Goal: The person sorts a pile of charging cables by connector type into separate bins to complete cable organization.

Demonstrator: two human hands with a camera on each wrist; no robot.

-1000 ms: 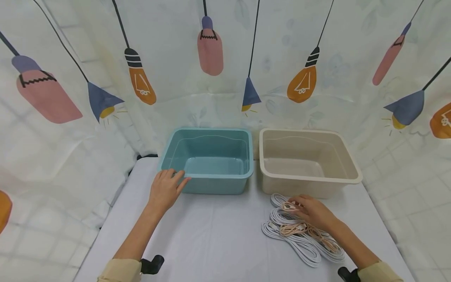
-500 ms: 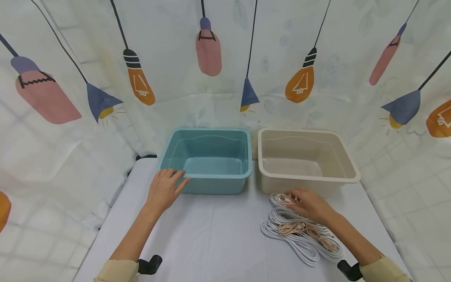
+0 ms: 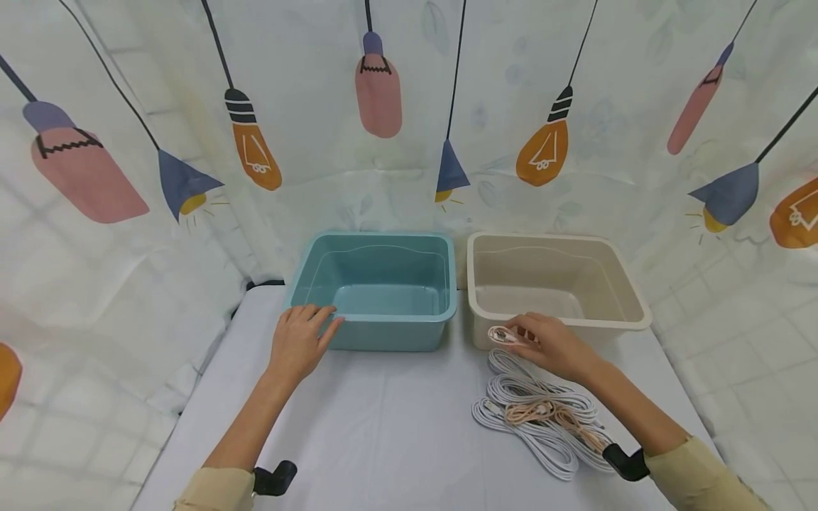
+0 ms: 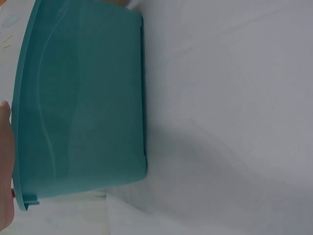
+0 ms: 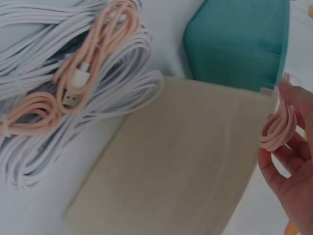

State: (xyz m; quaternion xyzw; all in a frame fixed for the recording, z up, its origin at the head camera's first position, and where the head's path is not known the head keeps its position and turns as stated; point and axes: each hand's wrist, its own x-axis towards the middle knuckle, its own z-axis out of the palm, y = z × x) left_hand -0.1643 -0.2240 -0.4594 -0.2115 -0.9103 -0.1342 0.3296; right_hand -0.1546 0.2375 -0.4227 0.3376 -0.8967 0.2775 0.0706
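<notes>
My right hand (image 3: 552, 346) pinches a small coiled pink charging cable (image 3: 502, 335) between thumb and fingers. It is lifted in front of the beige bin (image 3: 556, 323), above the cable pile. In the right wrist view the pink coil hangs from the fingertips near the beige bin's rim. My left hand (image 3: 299, 345) rests at the near left rim of the blue-green bin (image 3: 390, 335), fingers relaxed. Below the right hand lie coiled white cables (image 3: 549, 451) with peach cables (image 3: 530, 413) on top. A USB plug (image 5: 72, 98) shows among them in the right wrist view.
Both bins stand side by side at the back of a table (image 3: 396, 426) with a white cloth. Behind hangs a printed curtain (image 3: 307, 92) with lamp pictures. Black wrist mounts (image 3: 275, 479) sit at the sleeves.
The right hand has taken the pink cable off the top of the pile and raised it towards the beige bin's front. The left hand has stayed at the blue-green bin's rim.
</notes>
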